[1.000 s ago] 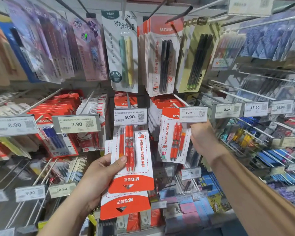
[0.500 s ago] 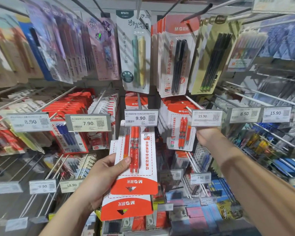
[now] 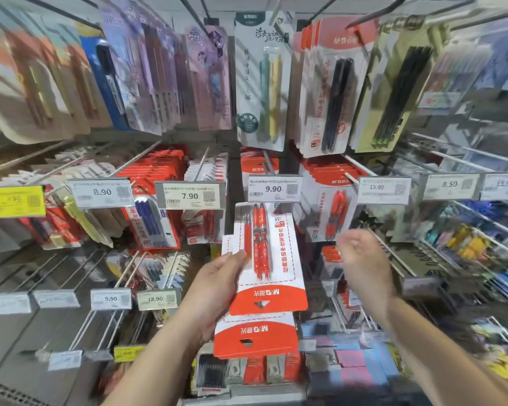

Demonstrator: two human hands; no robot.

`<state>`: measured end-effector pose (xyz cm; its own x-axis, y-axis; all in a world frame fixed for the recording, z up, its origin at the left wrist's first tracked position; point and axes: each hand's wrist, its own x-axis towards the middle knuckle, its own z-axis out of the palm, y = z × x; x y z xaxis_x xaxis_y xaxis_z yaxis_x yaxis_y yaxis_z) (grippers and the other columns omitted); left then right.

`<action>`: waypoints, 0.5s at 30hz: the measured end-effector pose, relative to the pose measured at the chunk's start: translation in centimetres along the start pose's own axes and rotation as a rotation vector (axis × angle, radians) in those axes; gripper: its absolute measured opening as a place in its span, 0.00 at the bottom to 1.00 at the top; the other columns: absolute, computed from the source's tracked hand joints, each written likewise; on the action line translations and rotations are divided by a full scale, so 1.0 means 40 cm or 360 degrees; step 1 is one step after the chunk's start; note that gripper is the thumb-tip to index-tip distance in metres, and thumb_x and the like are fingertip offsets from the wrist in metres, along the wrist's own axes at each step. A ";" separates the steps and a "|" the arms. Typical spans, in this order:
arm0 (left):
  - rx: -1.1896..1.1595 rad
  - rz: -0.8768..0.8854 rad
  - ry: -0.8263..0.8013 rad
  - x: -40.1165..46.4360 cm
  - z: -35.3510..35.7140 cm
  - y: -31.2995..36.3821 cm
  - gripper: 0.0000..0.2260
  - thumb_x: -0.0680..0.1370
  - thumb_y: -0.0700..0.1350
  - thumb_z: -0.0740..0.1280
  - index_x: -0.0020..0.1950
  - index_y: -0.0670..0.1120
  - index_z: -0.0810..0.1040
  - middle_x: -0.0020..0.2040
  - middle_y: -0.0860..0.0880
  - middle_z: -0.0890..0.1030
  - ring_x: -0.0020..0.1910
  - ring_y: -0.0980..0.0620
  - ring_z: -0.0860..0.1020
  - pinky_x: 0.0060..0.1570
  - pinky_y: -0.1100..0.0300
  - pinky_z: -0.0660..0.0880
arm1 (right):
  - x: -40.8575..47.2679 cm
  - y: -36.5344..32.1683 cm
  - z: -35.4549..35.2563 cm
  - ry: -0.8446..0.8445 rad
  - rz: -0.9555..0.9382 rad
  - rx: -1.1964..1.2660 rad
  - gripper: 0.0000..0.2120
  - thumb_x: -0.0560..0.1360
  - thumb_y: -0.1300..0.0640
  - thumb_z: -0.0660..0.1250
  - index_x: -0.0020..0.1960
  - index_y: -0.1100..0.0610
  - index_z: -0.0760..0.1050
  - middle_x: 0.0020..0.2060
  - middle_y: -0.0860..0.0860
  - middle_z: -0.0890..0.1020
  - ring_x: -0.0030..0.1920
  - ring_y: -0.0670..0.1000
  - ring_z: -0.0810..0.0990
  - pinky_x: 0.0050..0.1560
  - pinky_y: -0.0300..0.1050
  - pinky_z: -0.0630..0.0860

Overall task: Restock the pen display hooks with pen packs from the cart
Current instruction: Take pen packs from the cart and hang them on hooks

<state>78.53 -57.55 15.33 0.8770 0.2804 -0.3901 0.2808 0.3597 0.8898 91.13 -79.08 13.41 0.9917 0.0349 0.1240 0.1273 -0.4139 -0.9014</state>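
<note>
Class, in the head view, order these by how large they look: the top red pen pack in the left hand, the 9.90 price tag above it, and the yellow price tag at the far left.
1. Red pen pack, clearly largest, though nearest the camera.
2. and 3. Yellow price tag and 9.90 price tag look alike; unranked.

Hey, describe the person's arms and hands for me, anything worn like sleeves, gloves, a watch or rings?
Both forearms are bare as far as the picture shows, with no sleeve in view. The left hand and the right hand have no gloves, and no watch, bracelet or ring is visible on either. The right hand is motion-blurred, so small details there cannot be ruled out.
</note>
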 end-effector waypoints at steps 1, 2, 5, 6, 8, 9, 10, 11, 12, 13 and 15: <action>0.0016 -0.0004 -0.0005 0.002 0.005 -0.006 0.15 0.84 0.51 0.65 0.56 0.41 0.84 0.49 0.35 0.87 0.42 0.39 0.85 0.46 0.47 0.82 | -0.038 -0.001 0.003 -0.0157 0.0108 0.0061 0.11 0.84 0.50 0.63 0.49 0.54 0.78 0.40 0.47 0.81 0.40 0.47 0.78 0.42 0.43 0.70; 0.0041 -0.0004 -0.0017 0.002 0.011 -0.011 0.15 0.84 0.51 0.65 0.56 0.41 0.83 0.49 0.36 0.87 0.42 0.39 0.85 0.45 0.47 0.82 | -0.066 -0.004 0.004 -0.0339 0.0230 0.0179 0.14 0.84 0.47 0.61 0.47 0.55 0.79 0.37 0.49 0.81 0.37 0.49 0.78 0.39 0.44 0.69; 0.0098 0.0018 -0.0035 0.003 0.032 -0.034 0.15 0.84 0.52 0.66 0.56 0.40 0.83 0.48 0.36 0.87 0.41 0.39 0.86 0.51 0.43 0.82 | -0.135 -0.008 -0.016 -0.0816 0.0292 0.0178 0.21 0.80 0.39 0.63 0.45 0.56 0.79 0.33 0.50 0.80 0.33 0.48 0.77 0.39 0.46 0.71; 0.0107 0.0020 -0.0047 0.000 0.041 -0.040 0.15 0.84 0.52 0.66 0.56 0.40 0.83 0.49 0.37 0.87 0.43 0.38 0.86 0.54 0.40 0.81 | -0.157 -0.016 -0.026 -0.0958 0.0257 0.0128 0.20 0.78 0.38 0.66 0.48 0.55 0.81 0.36 0.47 0.83 0.36 0.47 0.79 0.42 0.45 0.72; 0.0109 0.0023 -0.0100 -0.002 0.055 -0.053 0.16 0.83 0.53 0.66 0.57 0.41 0.84 0.51 0.37 0.87 0.47 0.37 0.87 0.58 0.38 0.80 | -0.185 -0.023 -0.040 -0.1139 0.0231 0.0195 0.11 0.78 0.46 0.71 0.56 0.51 0.83 0.44 0.43 0.87 0.40 0.43 0.83 0.43 0.38 0.74; 0.0111 0.0024 -0.0124 -0.003 0.062 -0.059 0.16 0.83 0.53 0.67 0.57 0.42 0.85 0.51 0.37 0.87 0.48 0.36 0.87 0.58 0.37 0.80 | -0.187 -0.013 -0.046 -0.1149 0.0249 0.0244 0.08 0.79 0.51 0.72 0.57 0.49 0.83 0.43 0.43 0.87 0.39 0.43 0.82 0.41 0.36 0.73; 0.0119 0.0032 -0.0135 -0.004 0.067 -0.064 0.16 0.82 0.53 0.67 0.57 0.42 0.85 0.51 0.37 0.87 0.48 0.36 0.87 0.58 0.38 0.80 | -0.189 -0.008 -0.053 -0.1105 0.0261 0.0245 0.08 0.79 0.52 0.72 0.57 0.46 0.83 0.41 0.43 0.86 0.36 0.44 0.79 0.39 0.37 0.71; 0.0132 0.0052 -0.0137 -0.005 0.071 -0.069 0.16 0.82 0.53 0.66 0.56 0.42 0.85 0.51 0.38 0.87 0.48 0.37 0.87 0.58 0.38 0.80 | -0.191 0.003 -0.057 -0.1054 0.0288 0.0243 0.08 0.79 0.52 0.72 0.57 0.44 0.83 0.38 0.43 0.84 0.35 0.46 0.76 0.38 0.40 0.69; 0.0149 0.0079 -0.0144 -0.009 0.076 -0.072 0.16 0.83 0.53 0.66 0.55 0.42 0.86 0.50 0.38 0.87 0.48 0.36 0.87 0.58 0.38 0.80 | -0.195 0.005 -0.066 -0.0989 0.0297 0.0216 0.08 0.79 0.51 0.72 0.56 0.42 0.83 0.36 0.46 0.82 0.35 0.48 0.74 0.38 0.44 0.68; 0.0167 0.0111 -0.0152 -0.011 0.081 -0.076 0.16 0.82 0.53 0.66 0.53 0.43 0.87 0.50 0.39 0.87 0.49 0.36 0.86 0.58 0.38 0.80 | -0.197 0.015 -0.074 -0.0920 0.0295 0.0238 0.08 0.78 0.51 0.71 0.56 0.41 0.82 0.36 0.50 0.81 0.35 0.49 0.74 0.39 0.46 0.68; 0.0187 0.0156 -0.0167 -0.016 0.087 -0.079 0.15 0.81 0.53 0.66 0.51 0.45 0.88 0.50 0.40 0.88 0.51 0.37 0.86 0.58 0.40 0.80 | -0.202 0.022 -0.097 -0.0774 0.0299 0.0395 0.07 0.79 0.55 0.71 0.55 0.46 0.83 0.38 0.56 0.83 0.38 0.51 0.77 0.39 0.47 0.70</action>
<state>78.44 -61.95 13.60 0.9366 0.2125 -0.2787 0.2300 0.2271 0.9463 83.14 -83.28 13.21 0.8852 0.4202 -0.1995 -0.1091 -0.2294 -0.9672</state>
